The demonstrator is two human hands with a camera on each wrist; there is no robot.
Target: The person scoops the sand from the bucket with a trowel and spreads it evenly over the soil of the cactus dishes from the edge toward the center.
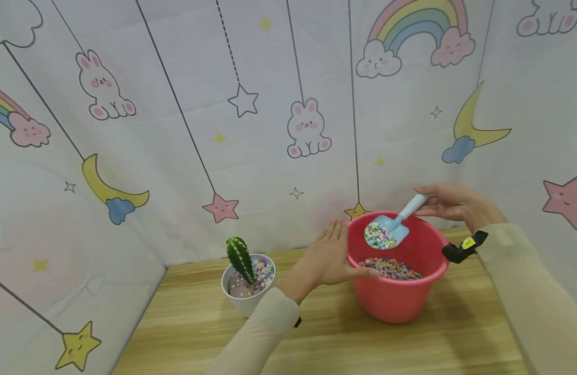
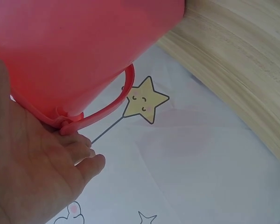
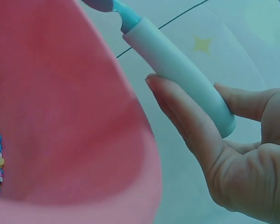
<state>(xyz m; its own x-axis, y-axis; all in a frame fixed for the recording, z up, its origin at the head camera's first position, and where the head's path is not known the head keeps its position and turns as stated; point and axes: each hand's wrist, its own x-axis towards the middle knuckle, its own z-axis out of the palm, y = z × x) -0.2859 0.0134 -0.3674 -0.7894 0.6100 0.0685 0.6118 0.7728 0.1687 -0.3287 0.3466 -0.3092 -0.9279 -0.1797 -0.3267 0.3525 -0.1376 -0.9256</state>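
Note:
My left hand (image 1: pixel 323 263) rests against the left side of a red bucket (image 1: pixel 391 302), its fingers straight along the outside and its thumb over the front rim. In the left wrist view, the palm and fingers touch the rim beside the bucket's red handle (image 2: pixel 102 112). My right hand (image 1: pixel 457 204) pinches the pale blue grip of a small toy shovel (image 1: pixel 414 207) between thumb and fingers. The shovel's blade hangs tilted over the bucket's mouth, loaded with multicoloured pebbles (image 1: pixel 379 237). More pebbles (image 1: pixel 396 269) cover the bucket's bottom.
Left of the bucket stands a white pot (image 1: pixel 250 303) with a green cactus (image 1: pixel 240 259); coloured pebbles cover part of its grey surface. Both containers stand on a wood-grain table (image 1: pixel 189 323). A printed cloth (image 1: pixel 269 62) rises behind the table.

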